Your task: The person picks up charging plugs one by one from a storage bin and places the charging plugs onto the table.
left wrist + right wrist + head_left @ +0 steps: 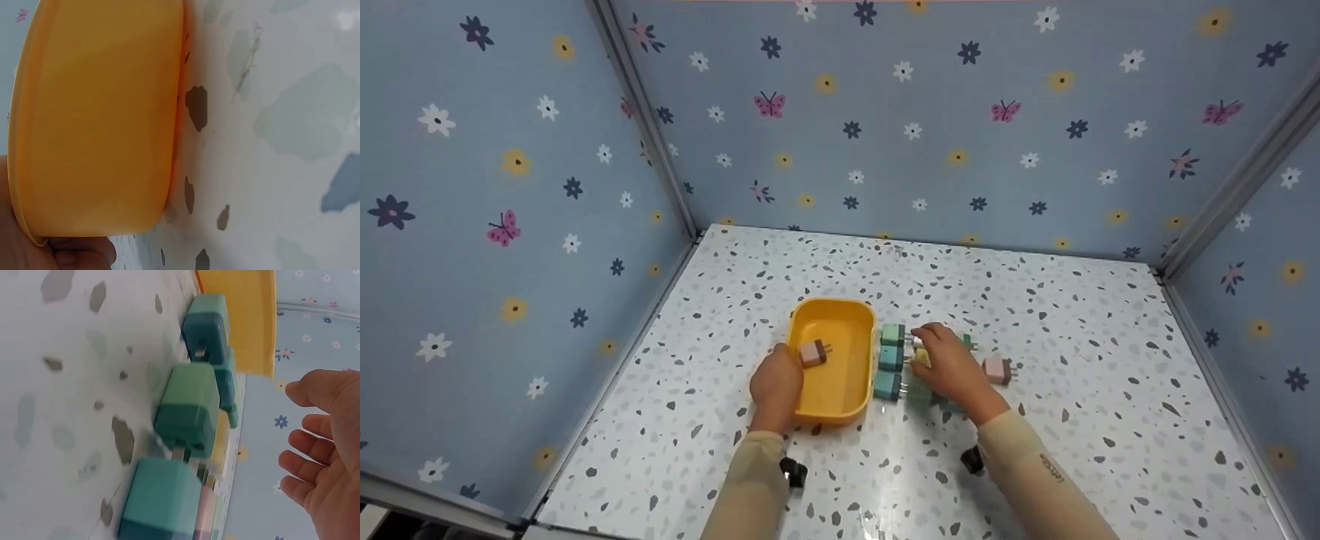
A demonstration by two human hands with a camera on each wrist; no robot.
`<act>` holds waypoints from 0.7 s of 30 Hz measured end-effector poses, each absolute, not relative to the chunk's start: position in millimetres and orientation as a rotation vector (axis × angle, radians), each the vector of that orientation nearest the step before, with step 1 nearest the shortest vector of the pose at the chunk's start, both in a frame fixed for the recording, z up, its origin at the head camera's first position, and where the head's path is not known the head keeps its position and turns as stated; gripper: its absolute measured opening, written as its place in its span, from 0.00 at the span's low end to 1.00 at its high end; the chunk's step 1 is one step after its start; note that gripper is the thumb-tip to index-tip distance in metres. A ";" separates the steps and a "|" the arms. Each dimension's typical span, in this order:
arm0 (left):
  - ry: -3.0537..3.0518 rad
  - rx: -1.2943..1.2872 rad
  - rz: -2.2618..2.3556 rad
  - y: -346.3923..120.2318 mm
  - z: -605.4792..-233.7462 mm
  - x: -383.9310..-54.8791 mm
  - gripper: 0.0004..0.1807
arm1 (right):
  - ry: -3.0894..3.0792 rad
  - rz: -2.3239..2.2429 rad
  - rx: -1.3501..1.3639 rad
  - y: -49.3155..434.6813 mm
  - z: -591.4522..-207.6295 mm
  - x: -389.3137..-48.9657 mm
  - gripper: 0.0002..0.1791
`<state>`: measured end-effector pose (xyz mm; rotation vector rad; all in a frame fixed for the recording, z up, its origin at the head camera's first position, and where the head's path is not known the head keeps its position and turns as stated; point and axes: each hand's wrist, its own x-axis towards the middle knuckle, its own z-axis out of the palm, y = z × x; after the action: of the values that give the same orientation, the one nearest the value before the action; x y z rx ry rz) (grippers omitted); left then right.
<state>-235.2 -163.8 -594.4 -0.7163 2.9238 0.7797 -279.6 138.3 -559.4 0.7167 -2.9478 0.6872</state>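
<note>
My left hand (776, 381) grips the left rim of a yellow plastic tub (844, 375); in the left wrist view, fingers (84, 253) curl beneath its rim. A pink plug charger (812, 353) with metal prongs lies inside the tub. Over a cluster of chargers to the right is my right hand (952, 367), its fingers spread and slightly bent, nothing held. A light green charger (893, 334) and two teal chargers, one in the middle (891, 358) and one nearer me (887, 385), line the tub's right side. The right wrist view shows another green charger (188, 405) below the hand; others are partly hidden.
Another pink charger (997, 370) lies right of the cluster. The speckled white tabletop (1080, 450) is bounded by blue flower-patterned panels (885, 150) at the back and both sides. Black wrist-mounted devices (795, 472) show at both forearms.
</note>
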 end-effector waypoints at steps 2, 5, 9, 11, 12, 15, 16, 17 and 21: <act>2.926 -0.718 0.779 -163.5 -594.3 -235.0 0.16 | -2.964 0.688 0.700 131.1 -558.6 -277.9 0.31; 2.930 -0.716 0.777 -163.4 -594.3 -234.8 0.16 | -2.954 0.695 0.716 120.4 -556.9 -274.9 0.31; 2.933 -0.721 0.784 -163.9 -594.0 -235.1 0.16 | -2.912 0.692 0.794 104.3 -556.0 -273.0 0.30; 2.934 -0.724 0.790 -164.0 -593.8 -235.2 0.17 | -2.889 0.691 0.834 96.0 -556.7 -271.9 0.30; 2.937 -0.725 0.790 -164.1 -593.9 -235.1 0.17 | -2.877 0.685 0.859 91.8 -557.5 -271.4 0.29; 2.941 -0.719 0.788 -164.2 -594.2 -234.3 0.16 | -2.862 0.696 0.917 78.4 -560.4 -269.0 0.29; 2.943 -0.718 0.789 -164.1 -594.4 -234.2 0.16 | -2.867 0.708 0.929 73.8 -561.3 -267.9 0.29; 2.943 -0.717 0.790 -164.1 -594.6 -234.0 0.16 | -2.876 0.713 0.941 69.0 -562.4 -266.8 0.29; 2.943 -0.717 0.795 -163.9 -595.1 -234.0 0.17 | -2.916 0.721 0.962 50.4 -566.7 -263.3 0.30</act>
<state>-234.0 -163.9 -595.1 -0.7166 2.9428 0.7948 -263.3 50.4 -566.7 0.9625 -2.9160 0.7208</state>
